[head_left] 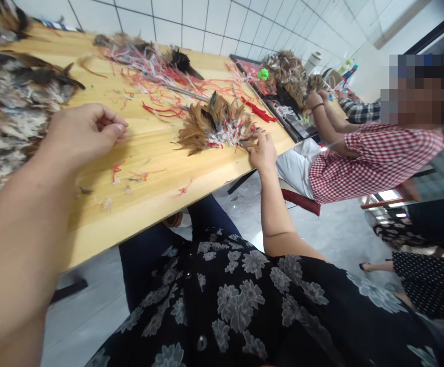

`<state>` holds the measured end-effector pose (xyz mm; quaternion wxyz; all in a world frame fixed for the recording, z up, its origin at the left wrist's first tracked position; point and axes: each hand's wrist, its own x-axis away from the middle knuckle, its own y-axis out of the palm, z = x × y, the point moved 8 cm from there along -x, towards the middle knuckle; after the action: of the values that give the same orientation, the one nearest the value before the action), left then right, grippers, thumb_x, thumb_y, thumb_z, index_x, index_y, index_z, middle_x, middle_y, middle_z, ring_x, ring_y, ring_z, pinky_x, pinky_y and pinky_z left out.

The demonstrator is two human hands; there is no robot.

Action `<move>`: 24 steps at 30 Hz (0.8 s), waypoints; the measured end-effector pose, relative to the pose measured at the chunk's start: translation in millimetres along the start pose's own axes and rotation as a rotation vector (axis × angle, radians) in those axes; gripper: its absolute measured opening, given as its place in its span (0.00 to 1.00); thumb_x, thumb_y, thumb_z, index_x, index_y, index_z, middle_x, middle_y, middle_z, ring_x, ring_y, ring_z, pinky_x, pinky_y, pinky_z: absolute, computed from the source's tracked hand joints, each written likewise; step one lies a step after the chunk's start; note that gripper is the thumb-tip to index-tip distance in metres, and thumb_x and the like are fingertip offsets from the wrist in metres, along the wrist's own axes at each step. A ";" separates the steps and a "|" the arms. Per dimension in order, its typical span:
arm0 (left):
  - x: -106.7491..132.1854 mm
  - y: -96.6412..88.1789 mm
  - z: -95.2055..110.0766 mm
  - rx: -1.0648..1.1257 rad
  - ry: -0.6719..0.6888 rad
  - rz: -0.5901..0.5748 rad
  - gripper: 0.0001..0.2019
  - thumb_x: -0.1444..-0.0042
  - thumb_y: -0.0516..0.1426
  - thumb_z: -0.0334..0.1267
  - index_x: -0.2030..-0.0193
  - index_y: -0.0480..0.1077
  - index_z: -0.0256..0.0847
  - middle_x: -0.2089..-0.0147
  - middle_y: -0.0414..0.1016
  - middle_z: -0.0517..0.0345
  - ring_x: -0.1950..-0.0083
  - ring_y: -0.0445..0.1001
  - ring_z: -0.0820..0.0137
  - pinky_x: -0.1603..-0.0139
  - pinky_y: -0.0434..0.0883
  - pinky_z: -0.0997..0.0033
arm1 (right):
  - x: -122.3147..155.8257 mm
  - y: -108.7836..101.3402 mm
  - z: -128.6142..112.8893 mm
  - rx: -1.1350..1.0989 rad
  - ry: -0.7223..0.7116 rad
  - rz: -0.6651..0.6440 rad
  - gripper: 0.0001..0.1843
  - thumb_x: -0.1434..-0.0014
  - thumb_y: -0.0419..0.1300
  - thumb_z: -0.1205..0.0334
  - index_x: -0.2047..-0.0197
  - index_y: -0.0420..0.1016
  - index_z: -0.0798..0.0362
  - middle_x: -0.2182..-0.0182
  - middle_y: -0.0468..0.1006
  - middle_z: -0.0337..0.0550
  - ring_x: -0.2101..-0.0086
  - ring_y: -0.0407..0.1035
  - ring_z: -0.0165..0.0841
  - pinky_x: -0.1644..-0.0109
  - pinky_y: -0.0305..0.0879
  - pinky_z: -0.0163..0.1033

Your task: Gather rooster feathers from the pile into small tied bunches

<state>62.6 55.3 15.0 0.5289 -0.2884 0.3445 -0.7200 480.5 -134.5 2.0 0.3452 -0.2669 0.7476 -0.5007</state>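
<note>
My left hand [86,130]: loosely curled, nothing seen inside, over table [157,153]. My right hand [262,152]: pinching edge of brown feather bundle [214,125].

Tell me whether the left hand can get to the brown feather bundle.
Probably yes. Only bare table with red string scraps lies between the left hand and the bundle; the right hand touches its other side.
</note>
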 end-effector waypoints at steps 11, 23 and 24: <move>18.2 -9.9 21.0 -0.152 -0.049 -0.018 0.21 0.16 0.60 0.34 0.26 0.87 0.28 0.37 0.92 0.42 0.31 0.91 0.49 0.17 0.82 0.51 | -74.3 -32.1 -14.6 0.107 -0.338 0.151 0.18 0.15 0.54 0.66 0.48 0.87 0.50 0.39 0.87 0.53 0.32 0.82 0.51 0.22 0.80 0.63; 22.2 -11.9 24.6 -0.203 -0.067 -0.062 0.23 0.16 0.59 0.33 0.25 0.86 0.26 0.31 0.91 0.37 0.25 0.89 0.44 0.14 0.79 0.46 | -86.7 -2.6 -13.6 0.145 -0.385 0.156 0.09 0.20 0.64 0.65 0.41 0.84 0.50 0.36 0.86 0.56 0.30 0.79 0.55 0.16 0.75 0.67; 23.6 -12.2 26.1 -0.200 -0.072 -0.063 0.22 0.16 0.59 0.33 0.25 0.86 0.25 0.31 0.91 0.37 0.24 0.89 0.44 0.14 0.79 0.47 | -88.7 -6.4 -2.3 0.112 -0.305 0.196 0.09 0.20 0.65 0.65 0.41 0.84 0.50 0.37 0.86 0.57 0.31 0.79 0.55 0.16 0.74 0.67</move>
<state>69.6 30.1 41.4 0.4865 -0.3761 0.3861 -0.6876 533.9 -69.4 30.7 0.5159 -0.2461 0.6800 -0.4592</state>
